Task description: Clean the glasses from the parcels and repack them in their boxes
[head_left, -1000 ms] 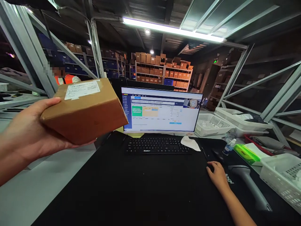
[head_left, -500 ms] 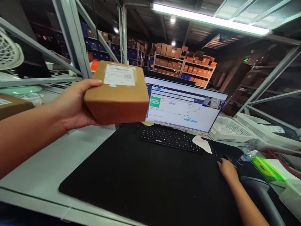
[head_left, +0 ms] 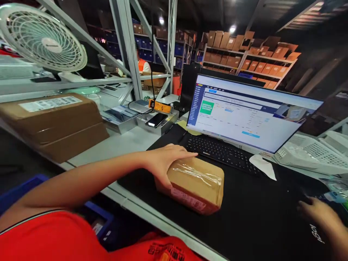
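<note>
Here in the head view, the left hand (head_left: 165,161) has its fingers clamped around the left end of the box (head_left: 197,172), at lower centre, resting on or just above the mat (head_left: 252,214). The right hand (head_left: 322,214) blurs at lower right; finger state, can't tell. Positioning the box, I'd judge; next calls for steady grip.

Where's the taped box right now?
In the head view, the taped box is just below centre in the left hand's grip, on or just over the black mat, nearer the wearer than the keyboard.
</note>
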The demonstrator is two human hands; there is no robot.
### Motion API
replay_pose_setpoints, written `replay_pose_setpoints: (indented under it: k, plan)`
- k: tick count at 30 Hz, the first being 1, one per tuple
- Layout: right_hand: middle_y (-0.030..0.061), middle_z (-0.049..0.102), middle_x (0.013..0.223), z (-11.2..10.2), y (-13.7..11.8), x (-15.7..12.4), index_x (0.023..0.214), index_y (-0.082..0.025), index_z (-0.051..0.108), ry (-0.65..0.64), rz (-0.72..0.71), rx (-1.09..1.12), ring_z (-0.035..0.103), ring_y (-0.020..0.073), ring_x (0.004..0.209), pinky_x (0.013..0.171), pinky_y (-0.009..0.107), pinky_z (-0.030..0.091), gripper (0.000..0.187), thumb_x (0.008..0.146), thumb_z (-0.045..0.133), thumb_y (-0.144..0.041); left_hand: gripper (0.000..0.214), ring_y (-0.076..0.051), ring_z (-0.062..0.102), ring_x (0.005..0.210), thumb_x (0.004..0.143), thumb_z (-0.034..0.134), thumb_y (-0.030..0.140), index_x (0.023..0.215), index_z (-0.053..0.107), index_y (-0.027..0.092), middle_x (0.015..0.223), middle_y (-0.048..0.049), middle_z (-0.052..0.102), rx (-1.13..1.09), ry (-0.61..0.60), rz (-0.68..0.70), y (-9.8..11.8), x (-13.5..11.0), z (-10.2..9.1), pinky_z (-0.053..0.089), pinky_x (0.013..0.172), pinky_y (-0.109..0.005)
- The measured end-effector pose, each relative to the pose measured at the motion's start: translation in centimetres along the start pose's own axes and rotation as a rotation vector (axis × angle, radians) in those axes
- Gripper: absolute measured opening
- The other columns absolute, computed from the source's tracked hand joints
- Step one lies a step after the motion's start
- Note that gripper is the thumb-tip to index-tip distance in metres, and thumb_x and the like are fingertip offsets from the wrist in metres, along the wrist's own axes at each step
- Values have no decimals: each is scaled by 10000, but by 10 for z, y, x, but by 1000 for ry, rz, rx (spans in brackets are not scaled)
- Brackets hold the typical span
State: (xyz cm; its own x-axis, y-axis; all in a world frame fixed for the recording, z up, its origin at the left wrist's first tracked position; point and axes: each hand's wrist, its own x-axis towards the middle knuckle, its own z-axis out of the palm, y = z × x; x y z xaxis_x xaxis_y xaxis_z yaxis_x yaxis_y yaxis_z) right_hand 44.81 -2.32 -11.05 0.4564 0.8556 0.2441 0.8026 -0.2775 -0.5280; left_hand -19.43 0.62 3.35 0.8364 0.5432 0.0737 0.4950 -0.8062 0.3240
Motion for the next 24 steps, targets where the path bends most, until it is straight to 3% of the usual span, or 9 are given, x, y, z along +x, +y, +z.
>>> replay_pose_setpoints:
  k: [3, 7, 11, 13, 14, 16, 18, 21, 24]
  plan:
    - [207, 692, 678, -25, -52, -16, 798, -275, 608, -99, 192, 238, 643, 302, 485, 477, 478, 484, 240, 627, 680, -427, 1238, -360, 499, 1292, 538, 877, 455, 1579, 249, 219, 1418, -140, 532, -3, -48, 116, -8, 9, 4, 321, 1145, -517]
    - [181, 709, 801, -39, -151, -53, 1038, -264, 699, -292, -18, 319, 598, 227, 542, 467, 400, 484, 417, 759, 668, -573, 1150, -364, 472, 1328, 548, 905, 393, 1530, 343, 186, 1436, -178, 508, 60, -4, 104, -10, 6, 9, 359, 1137, -515]
    - [133, 731, 799, -27, -238, -96, 1235, -233, 672, -440, -252, 241, 620, 242, 543, 435, 371, 505, 685, 740, 633, -705, 630, -339, 570, 1222, 741, 833, 305, 1308, 584, 188, 1352, -194, 581, 318, 311, 80, 19, -20, 45, 495, 1009, -504]
    - [101, 748, 823, -17, -281, -114, 1264, -241, 678, -485, -458, 131, 648, 243, 571, 481, 370, 535, 626, 822, 573, -672, 229, -251, 661, 1018, 899, 658, 203, 1126, 655, 179, 1105, -125, 703, 456, 538, 110, 35, -32, 71, 576, 862, -408]
    - [88, 761, 874, -11, -303, -121, 1272, -249, 681, -503, -584, 78, 687, 249, 649, 566, 374, 567, 546, 882, 540, -604, 166, -217, 676, 944, 933, 592, 159, 1083, 663, 165, 1020, -103, 724, 488, 633, 124, 41, -37, 83, 595, 812, -363]
    - [62, 773, 1040, -1, -349, -133, 1251, -263, 702, -519, -830, -5, 733, 265, 888, 769, 379, 589, 406, 947, 506, -445, 187, -205, 696, 939, 950, 533, 106, 1075, 667, 144, 995, -92, 746, 509, 803, 111, 51, -43, 103, 620, 836, -354]
    - [45, 767, 1122, 9, -390, -140, 1234, -258, 717, -542, -983, -121, 727, 264, 1003, 844, 365, 573, 357, 952, 510, -329, 217, -213, 712, 983, 944, 527, 87, 1103, 669, 127, 1011, -91, 762, 509, 903, 78, 55, -45, 117, 631, 896, -361]
    - [37, 790, 1008, 22, -436, -143, 1186, -265, 748, -539, -1034, -295, 750, 262, 907, 744, 327, 568, 335, 928, 533, -255, 268, -226, 722, 1050, 939, 528, 96, 1168, 664, 128, 1034, -96, 770, 498, 970, 36, 56, -45, 130, 633, 948, -385]
    - [28, 791, 957, 29, -458, -145, 1163, -302, 759, -571, -1046, -365, 754, 245, 821, 669, 294, 540, 328, 923, 544, -244, 320, -233, 713, 1102, 926, 544, 101, 1229, 642, 128, 1064, -107, 767, 455, 981, 38, 52, -46, 139, 613, 1000, -412]
